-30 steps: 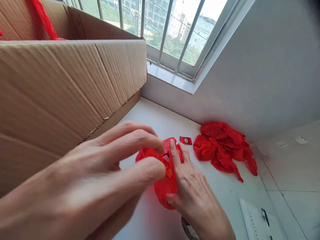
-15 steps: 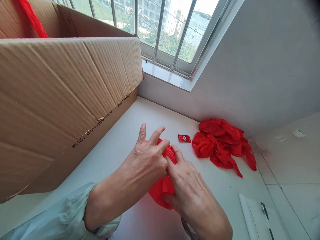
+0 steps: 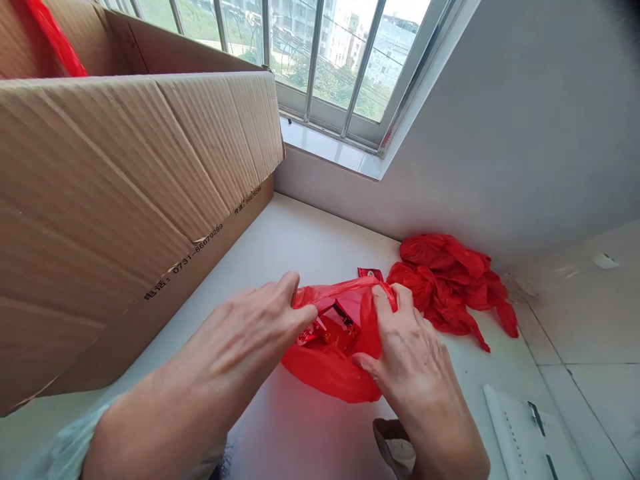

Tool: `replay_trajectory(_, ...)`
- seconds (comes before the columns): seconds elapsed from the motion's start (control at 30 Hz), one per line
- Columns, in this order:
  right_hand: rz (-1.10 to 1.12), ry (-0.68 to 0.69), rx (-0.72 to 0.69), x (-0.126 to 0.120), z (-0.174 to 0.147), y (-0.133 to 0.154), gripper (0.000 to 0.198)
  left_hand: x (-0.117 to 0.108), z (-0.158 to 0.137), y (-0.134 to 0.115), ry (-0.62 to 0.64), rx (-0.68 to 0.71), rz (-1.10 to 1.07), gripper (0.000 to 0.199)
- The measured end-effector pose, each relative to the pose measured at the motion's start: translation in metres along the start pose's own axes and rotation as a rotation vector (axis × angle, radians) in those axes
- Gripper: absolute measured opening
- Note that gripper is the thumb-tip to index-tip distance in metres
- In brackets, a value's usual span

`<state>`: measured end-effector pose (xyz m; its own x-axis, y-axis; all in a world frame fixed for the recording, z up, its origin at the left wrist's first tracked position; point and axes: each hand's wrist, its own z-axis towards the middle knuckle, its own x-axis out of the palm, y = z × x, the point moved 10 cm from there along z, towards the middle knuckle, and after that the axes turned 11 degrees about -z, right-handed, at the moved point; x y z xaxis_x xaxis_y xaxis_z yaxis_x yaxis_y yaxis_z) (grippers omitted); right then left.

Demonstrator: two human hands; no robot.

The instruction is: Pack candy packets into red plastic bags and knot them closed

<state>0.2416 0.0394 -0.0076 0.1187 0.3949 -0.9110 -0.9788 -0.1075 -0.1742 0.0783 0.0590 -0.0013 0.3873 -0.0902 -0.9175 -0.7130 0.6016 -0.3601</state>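
Note:
A thin red plastic bag stands on the white table in front of me, its mouth spread wide. Several small red shiny packets show inside it. My left hand grips the bag's rim on the left, thumb toward the opening. On the right, my right hand holds the opposite rim, fingers over the edge and thumb inside the mouth. Just behind the bag lies a single small red packet, partly covered by the rim.
Crumpled red plastic bags lie against the wall at the right. A large open cardboard box fills the left side, with red plastic inside. A barred window is behind. A white flat object lies at lower right.
My hands have moved apart, left hand to the left and right hand to the right. The bag's mouth has opened between them, and the packets inside now show.

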Motion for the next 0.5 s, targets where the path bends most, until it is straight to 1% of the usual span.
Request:
replay_trajectory(0.07, -0.002, 0.023, -0.056, 0.002, 0.005, 0.002, 0.073, -0.002, -0.014, -0.002, -0.032, 0.065, -0.056, 0.042)
replay_trajectory(0.1, -0.009, 0.027, -0.081, 0.002, 0.006, 0.002, 0.08, -0.004, -0.017, -0.001, -0.044, 0.068, -0.055, 0.043)
replay_trajectory(0.13, -0.017, 0.035, -0.095, 0.004, 0.008, 0.001, 0.087, -0.006, -0.016, 0.002, -0.04, 0.039, -0.033, 0.042)
replay_trajectory(0.17, -0.023, 0.043, -0.095, 0.005, 0.008, -0.001, 0.092, -0.007, -0.013, 0.008, -0.009, -0.021, 0.005, 0.037)
replay_trajectory(0.23, -0.029, 0.065, -0.099, 0.009, 0.008, -0.005, 0.097, -0.006, -0.005, 0.028, 0.12, -0.209, 0.099, 0.026)
replay_trajectory(0.27, -0.03, 0.072, -0.105, 0.01, 0.008, -0.006, 0.097, -0.009, -0.003, 0.038, 0.162, -0.294, 0.138, 0.025)
replay_trajectory(0.3, -0.031, 0.07, -0.114, 0.011, 0.007, -0.009, 0.096, -0.016, -0.001, 0.047, 0.17, -0.368, 0.173, 0.027)
replay_trajectory(0.37, -0.045, 0.059, -0.12, 0.01, 0.004, -0.016, 0.09, -0.033, -0.003, 0.062, 0.137, -0.458, 0.226, 0.032)
replay_trajectory(0.43, -0.055, 0.063, -0.115, 0.008, 0.002, -0.025, 0.085, -0.047, -0.009, 0.07, 0.086, -0.496, 0.236, 0.036)
replay_trajectory(0.5, -0.035, 0.099, -0.125, 0.003, -0.001, -0.031, 0.085, -0.057, -0.015, 0.07, 0.019, -0.499, 0.179, 0.04)
